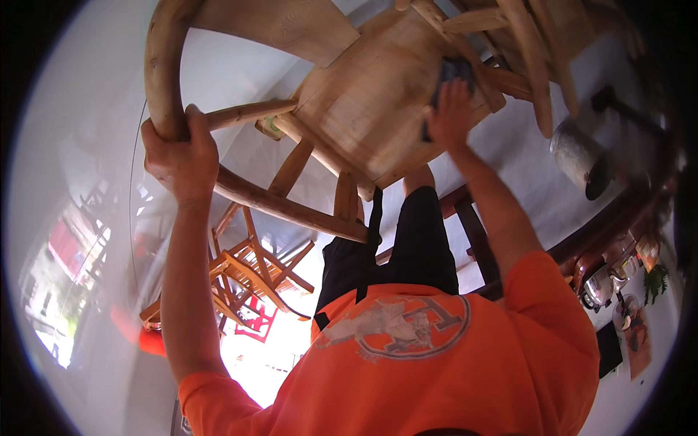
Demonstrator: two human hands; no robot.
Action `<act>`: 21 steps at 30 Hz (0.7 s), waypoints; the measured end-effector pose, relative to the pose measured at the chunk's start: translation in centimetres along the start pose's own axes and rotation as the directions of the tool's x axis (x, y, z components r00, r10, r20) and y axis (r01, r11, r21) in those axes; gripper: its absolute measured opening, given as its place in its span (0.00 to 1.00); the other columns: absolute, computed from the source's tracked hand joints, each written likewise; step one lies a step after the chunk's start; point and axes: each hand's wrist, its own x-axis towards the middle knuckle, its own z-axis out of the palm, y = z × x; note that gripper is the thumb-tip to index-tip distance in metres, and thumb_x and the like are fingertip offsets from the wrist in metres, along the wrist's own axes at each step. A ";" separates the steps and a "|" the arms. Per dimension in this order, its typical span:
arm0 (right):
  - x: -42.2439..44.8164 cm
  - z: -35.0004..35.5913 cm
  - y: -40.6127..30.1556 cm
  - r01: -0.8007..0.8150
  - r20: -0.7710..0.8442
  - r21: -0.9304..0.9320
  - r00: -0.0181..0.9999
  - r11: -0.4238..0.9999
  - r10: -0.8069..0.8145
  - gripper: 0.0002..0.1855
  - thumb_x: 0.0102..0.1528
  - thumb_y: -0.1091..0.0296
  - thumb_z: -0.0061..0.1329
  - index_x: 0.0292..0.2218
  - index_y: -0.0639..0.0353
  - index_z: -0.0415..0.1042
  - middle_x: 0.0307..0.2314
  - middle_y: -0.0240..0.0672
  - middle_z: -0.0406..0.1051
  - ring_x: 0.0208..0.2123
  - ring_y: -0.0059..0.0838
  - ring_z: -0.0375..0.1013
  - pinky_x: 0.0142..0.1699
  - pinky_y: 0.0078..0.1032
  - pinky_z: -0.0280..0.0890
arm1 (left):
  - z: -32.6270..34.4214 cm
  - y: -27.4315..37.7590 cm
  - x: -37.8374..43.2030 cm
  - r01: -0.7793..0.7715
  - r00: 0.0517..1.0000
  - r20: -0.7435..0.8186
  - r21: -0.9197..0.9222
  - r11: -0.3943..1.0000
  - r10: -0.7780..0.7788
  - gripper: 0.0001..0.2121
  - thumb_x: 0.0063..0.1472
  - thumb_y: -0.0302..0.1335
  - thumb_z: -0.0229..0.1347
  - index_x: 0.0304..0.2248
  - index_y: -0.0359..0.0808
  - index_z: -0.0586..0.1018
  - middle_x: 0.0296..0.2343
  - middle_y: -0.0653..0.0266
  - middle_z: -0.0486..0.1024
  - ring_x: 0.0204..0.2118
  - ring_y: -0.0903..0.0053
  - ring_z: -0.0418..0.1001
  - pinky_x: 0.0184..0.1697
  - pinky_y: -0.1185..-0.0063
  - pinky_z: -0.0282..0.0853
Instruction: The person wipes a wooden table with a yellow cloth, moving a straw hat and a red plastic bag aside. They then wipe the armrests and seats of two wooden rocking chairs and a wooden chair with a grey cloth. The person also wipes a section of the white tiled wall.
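Observation:
My left hand (185,152) grips the thick, curved rail of a wooden chair (165,71) at the left. Before my legs lies the chair's broad wooden seat (360,98), with darker patches across it. My right hand (451,117), slightly blurred and with its fingers stretched out, presses a dark cloth (457,71) against the right part of the seat. The cloth reaches out past the fingers and below the palm. Short wooden struts (292,168) join the seat side to the lower curved rail.
More wooden chair parts (523,49) stand close at the upper right. A metal bucket (578,155) is on the floor at the right, near a dark red wooden furniture frame (605,218). Slatted wooden chairs (253,267) are at the lower left, by a bright opening.

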 end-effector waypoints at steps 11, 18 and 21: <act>3.5 1.9 -13.7 0.705 -0.161 0.369 0.690 0.606 -0.706 0.38 0.62 0.49 0.47 0.64 0.65 0.60 0.66 0.49 0.54 0.69 0.45 0.50 0.71 0.42 0.50 | -0.2 0.3 -0.2 0.059 0.998 0.017 0.071 0.996 -0.060 0.29 0.56 0.48 0.63 0.42 0.25 0.77 0.35 0.41 0.81 0.38 0.46 0.80 0.44 0.58 0.74; 7.2 -0.8 2.0 0.189 -0.128 0.196 0.978 0.962 -0.166 0.40 0.60 0.50 0.52 0.63 0.71 0.59 0.65 0.57 0.52 0.69 0.53 0.48 0.71 0.46 0.47 | -0.2 0.4 0.1 -0.002 1.000 0.031 0.046 0.999 0.001 0.24 0.58 0.40 0.62 0.43 0.24 0.76 0.33 0.43 0.81 0.34 0.50 0.81 0.37 0.61 0.76; 0.6 -1.3 3.5 0.014 -0.081 0.125 0.997 0.992 -0.004 0.37 0.63 0.53 0.49 0.63 0.73 0.58 0.66 0.58 0.51 0.70 0.55 0.47 0.71 0.45 0.47 | -0.6 0.9 -0.1 0.041 0.996 0.075 0.058 0.997 -0.046 0.25 0.59 0.39 0.62 0.46 0.24 0.75 0.33 0.43 0.81 0.35 0.51 0.81 0.38 0.60 0.76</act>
